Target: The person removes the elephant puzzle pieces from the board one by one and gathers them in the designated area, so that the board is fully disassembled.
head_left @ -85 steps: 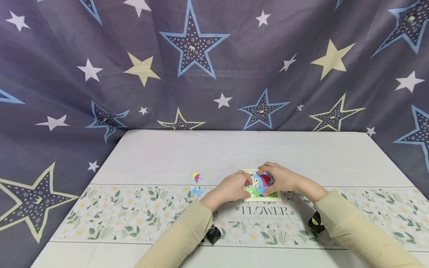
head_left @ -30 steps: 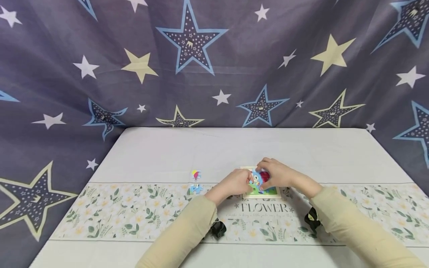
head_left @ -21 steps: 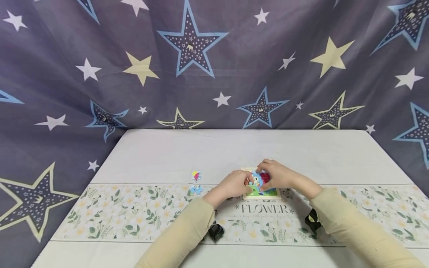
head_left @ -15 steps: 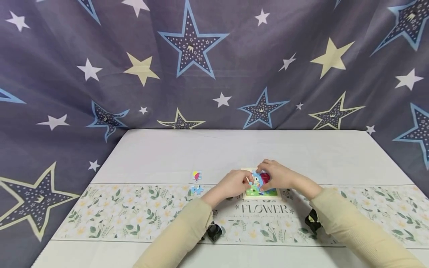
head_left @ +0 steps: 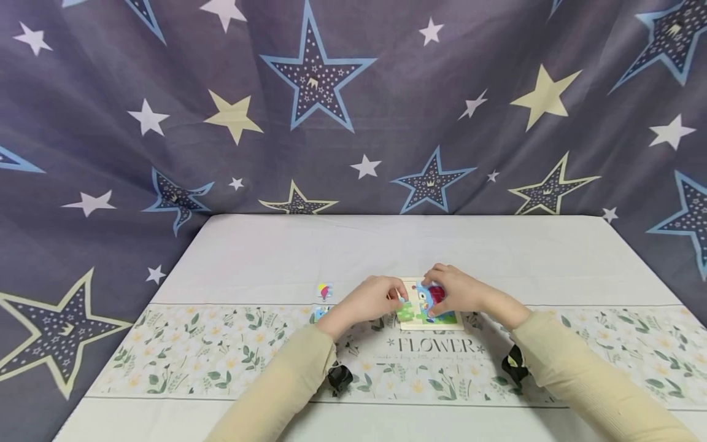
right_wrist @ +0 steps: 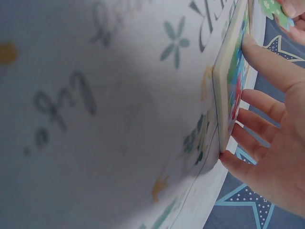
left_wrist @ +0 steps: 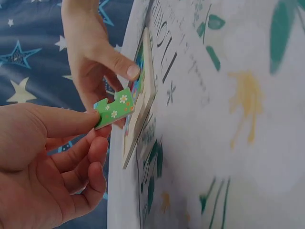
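My left hand [head_left: 372, 299] pinches a green jigsaw puzzle piece [left_wrist: 114, 109] with white flowers between thumb and fingers. The piece is raised over the left edge of a small wooden puzzle tray [head_left: 431, 328]. Pale bare wood shows along the tray's left side; a blue character with a red patch and green ground fill the right. Over that part rests my right hand [head_left: 461, 291], its thumb [right_wrist: 267, 62] on the picture and its fingers spread toward the far edge. The hand hides some of the picture.
Left of the tray lie two loose puzzle pieces: one with a balloon [head_left: 324, 290] and a blue one [head_left: 319, 314] partly covered by my left arm. The white tablecloth [head_left: 265, 258] has a flowered band with lettering. A star-patterned curtain [head_left: 353, 141] rises behind the table.
My left hand pressed into the tray's lower left earlier; now it has lifted the green piece out and moved left with it, baring wood there. My right hand stays on the tray.
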`<action>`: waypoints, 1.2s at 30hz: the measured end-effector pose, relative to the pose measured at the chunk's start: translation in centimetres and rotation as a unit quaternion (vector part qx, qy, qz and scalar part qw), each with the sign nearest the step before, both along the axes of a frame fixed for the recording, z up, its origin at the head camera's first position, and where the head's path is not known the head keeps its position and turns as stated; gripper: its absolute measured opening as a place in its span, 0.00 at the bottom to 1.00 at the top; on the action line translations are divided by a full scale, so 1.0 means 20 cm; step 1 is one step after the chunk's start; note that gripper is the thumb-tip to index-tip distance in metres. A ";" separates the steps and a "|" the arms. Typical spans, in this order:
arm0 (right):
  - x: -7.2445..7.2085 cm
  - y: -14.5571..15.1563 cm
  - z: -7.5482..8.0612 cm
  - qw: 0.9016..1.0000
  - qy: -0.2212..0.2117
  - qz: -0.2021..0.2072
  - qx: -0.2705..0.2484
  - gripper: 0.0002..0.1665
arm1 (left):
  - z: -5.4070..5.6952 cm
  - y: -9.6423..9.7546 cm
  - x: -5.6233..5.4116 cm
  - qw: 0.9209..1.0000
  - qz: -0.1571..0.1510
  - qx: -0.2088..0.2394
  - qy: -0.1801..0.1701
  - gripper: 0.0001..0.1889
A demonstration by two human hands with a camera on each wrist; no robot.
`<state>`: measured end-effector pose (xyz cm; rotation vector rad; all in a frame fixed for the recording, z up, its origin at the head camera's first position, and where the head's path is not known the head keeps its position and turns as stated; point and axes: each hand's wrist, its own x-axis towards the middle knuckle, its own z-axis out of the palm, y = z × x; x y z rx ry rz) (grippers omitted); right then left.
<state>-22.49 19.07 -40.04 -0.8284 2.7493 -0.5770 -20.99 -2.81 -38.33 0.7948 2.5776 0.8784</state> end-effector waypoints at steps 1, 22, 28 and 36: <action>0.00 0.00 0.00 1.000 0.000 0.000 0.000 0.33 | 0.00 -0.01 0.00 1.000 0.002 0.002 -0.002 0.03; 0.01 -0.01 -0.01 1.000 -0.011 -0.013 -0.003 0.33 | 0.03 -0.26 0.02 0.999 -0.031 0.014 0.017 0.03; 0.01 0.00 -0.01 1.000 -0.005 -0.008 -0.004 0.33 | 0.03 -0.32 0.02 0.999 -0.037 0.016 0.012 0.04; 0.02 0.00 -0.01 1.000 -0.002 -0.007 -0.013 0.36 | 0.04 -0.40 0.04 0.999 -0.041 0.014 0.006 0.03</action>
